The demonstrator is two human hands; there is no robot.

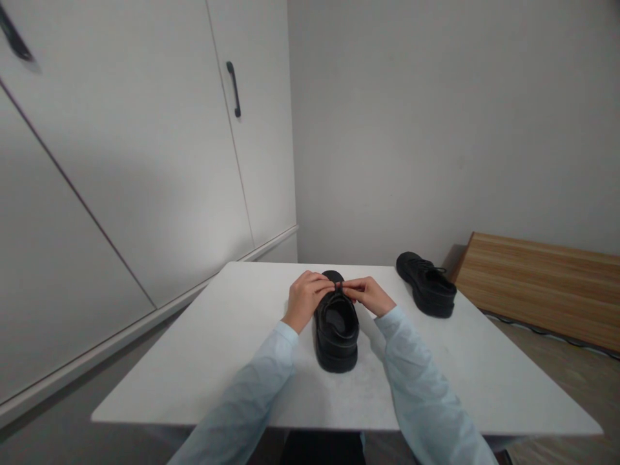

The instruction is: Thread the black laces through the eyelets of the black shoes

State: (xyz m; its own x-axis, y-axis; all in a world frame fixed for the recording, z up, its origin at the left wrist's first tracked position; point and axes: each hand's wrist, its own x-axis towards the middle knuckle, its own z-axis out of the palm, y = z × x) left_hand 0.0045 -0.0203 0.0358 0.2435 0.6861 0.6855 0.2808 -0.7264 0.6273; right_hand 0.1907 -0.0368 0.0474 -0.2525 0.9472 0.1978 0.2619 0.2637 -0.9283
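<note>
A black lace-up shoe (338, 349) stands upright on the white table in front of me, its heel toward me and its toe pointing away. My left hand (306, 297) lies over the left side of the laces, fingers closed in a pinch. From the right, my right hand (367, 294) pinches at the same spot, its fingertips almost meeting the left ones. Between them a bit of dark shoelace (338, 285) shows above the shoe's opening. The fingers cover most of the lacing.
A second black shoe (429, 286), its lace tied, stands at the table's back right edge. The white table (232, 361) reaches close to a grey wall (436, 129). White cabinets (145, 129) with black handles flank the left. A wood-grain panel (542, 284) leans at the right.
</note>
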